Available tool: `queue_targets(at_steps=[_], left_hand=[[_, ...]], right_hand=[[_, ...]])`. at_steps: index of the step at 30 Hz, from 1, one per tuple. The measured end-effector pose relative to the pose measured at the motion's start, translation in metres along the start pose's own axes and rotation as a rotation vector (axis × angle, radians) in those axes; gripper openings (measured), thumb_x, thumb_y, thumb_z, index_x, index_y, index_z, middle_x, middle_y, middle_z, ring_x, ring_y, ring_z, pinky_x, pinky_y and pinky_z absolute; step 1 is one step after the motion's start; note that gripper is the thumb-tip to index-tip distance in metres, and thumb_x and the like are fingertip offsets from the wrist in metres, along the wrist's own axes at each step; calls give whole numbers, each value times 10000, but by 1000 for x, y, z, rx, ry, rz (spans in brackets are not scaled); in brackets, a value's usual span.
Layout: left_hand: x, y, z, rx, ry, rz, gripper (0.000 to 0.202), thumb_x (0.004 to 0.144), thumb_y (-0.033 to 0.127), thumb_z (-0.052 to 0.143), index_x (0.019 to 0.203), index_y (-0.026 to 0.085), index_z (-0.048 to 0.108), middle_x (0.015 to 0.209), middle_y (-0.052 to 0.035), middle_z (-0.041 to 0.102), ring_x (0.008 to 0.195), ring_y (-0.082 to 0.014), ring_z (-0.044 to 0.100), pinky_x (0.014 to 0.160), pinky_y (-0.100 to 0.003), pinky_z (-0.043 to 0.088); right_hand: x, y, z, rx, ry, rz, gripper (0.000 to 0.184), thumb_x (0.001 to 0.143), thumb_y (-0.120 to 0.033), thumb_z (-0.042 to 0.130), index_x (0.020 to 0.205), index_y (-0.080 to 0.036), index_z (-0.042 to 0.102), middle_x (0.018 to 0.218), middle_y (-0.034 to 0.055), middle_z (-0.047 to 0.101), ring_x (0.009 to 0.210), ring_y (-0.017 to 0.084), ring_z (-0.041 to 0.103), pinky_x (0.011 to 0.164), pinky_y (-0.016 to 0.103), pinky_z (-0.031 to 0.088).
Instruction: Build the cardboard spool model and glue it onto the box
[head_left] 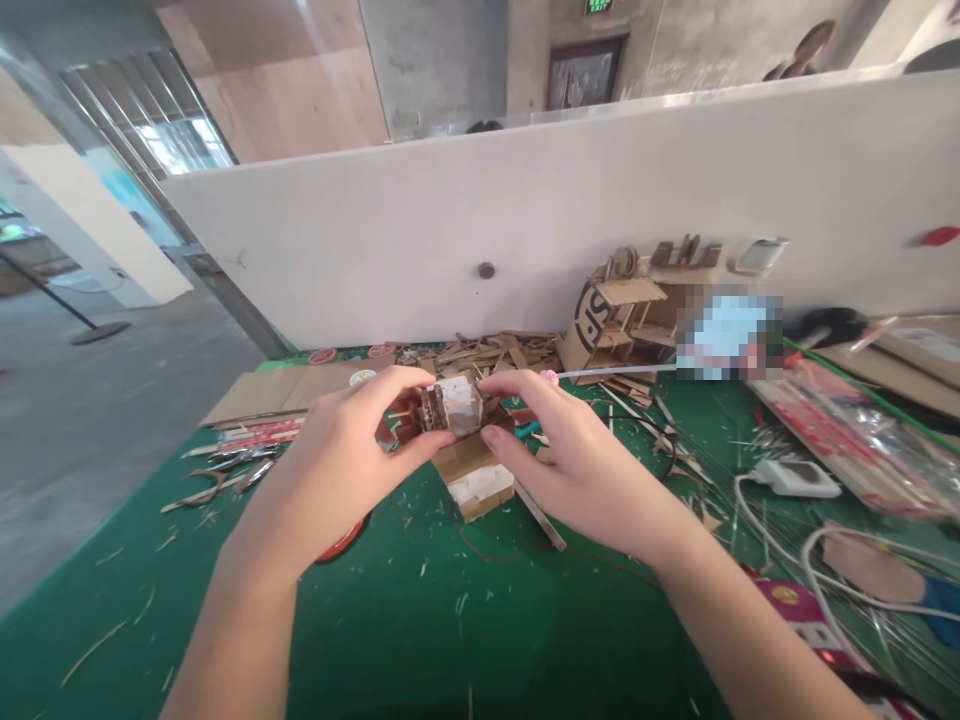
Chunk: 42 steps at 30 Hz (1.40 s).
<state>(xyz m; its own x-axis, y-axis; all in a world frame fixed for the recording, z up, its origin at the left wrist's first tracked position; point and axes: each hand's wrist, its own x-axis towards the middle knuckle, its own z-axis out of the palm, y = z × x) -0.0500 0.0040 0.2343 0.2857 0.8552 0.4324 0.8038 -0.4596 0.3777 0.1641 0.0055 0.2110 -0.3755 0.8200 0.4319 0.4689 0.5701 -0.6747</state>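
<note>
One small cardboard construction with a white-papered face hangs above the surface, pinched at both ends between the hands: the left hand grips its layered, corrugated-looking end with thumb and fingers, and the right hand grips the opposite end the same way. It looks light and fairly stiff, dry rather than slippery, but its thin walls and joints would likely crush or come apart under a hard squeeze; the thick layered end and the outer edges seem the safest hold, with the white face left unpressed. Just below lies a cardboard box with a white patch, a thin strip beside it. Farther back are cardboard scraps and a cardboard shelf, before a white partition; a white charger lies to the right.
</note>
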Motion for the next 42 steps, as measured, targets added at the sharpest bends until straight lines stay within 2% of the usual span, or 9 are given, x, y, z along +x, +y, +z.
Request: queue_targets(at_steps=[15, 21, 26, 30, 35, 38, 42], left_hand=[[-3, 4, -5, 21, -8, -24, 332, 833, 494, 637, 1101, 313, 563, 1019, 5, 698, 803, -202, 670, 699, -334, 530], [-3, 6, -2, 57, -5, -24, 288, 846, 442, 641, 1095, 327, 551, 984, 20, 687, 820, -201, 664, 681, -324, 523], [-2, 9, 4, 108, 38, 22, 301, 854, 393, 648, 1121, 317, 530, 1015, 19, 674, 825, -192, 657, 672, -311, 516], [-2, 12, 8, 148, 93, 98, 325, 849, 356, 665, 1135, 297, 524, 1055, 4, 663, 917, -208, 651, 735, -322, 523], [-1, 15, 13, 159, 137, 154, 347, 851, 343, 666, 1162, 273, 530, 1070, -11, 661, 932, -201, 649, 786, -316, 537], [0, 13, 13, 116, 114, 131, 370, 846, 373, 666, 1181, 279, 540, 1119, -8, 668, 995, -210, 645, 823, -316, 547], [1, 6, 8, 40, 18, 58, 491, 830, 480, 651, 1281, 349, 510, 1263, 10, 628, 1057, -234, 641, 857, -354, 564]], right_hand=[[0, 2, 4, -17, -6, -9, 273, 938, -270, 481, 1209, -259, 503, 1167, 19, 617, 1109, 179, 562, 916, 353, 496], [0, 0, 4, -40, 0, -9, 296, 929, -256, 493, 1225, -258, 497, 1178, 21, 614, 1107, 182, 561, 918, 351, 489], [1, 0, 3, -75, 23, -12, 286, 927, -225, 486, 1210, -256, 508, 1149, 23, 625, 1070, 184, 583, 881, 338, 492], [2, 1, 2, -80, 42, -18, 270, 933, -200, 470, 1193, -255, 515, 1151, 25, 626, 1062, 186, 592, 866, 334, 490], [2, 0, 3, -61, 29, -10, 260, 935, -203, 473, 1185, -258, 515, 1128, 15, 628, 1058, 174, 586, 855, 322, 491], [2, 1, 3, -69, 30, -5, 258, 936, -203, 469, 1187, -253, 508, 1127, 21, 628, 1053, 174, 582, 844, 323, 489], [2, 3, 4, -81, 39, -4, 280, 936, -189, 460, 1206, -251, 496, 1168, 30, 621, 1071, 175, 576, 858, 324, 479]])
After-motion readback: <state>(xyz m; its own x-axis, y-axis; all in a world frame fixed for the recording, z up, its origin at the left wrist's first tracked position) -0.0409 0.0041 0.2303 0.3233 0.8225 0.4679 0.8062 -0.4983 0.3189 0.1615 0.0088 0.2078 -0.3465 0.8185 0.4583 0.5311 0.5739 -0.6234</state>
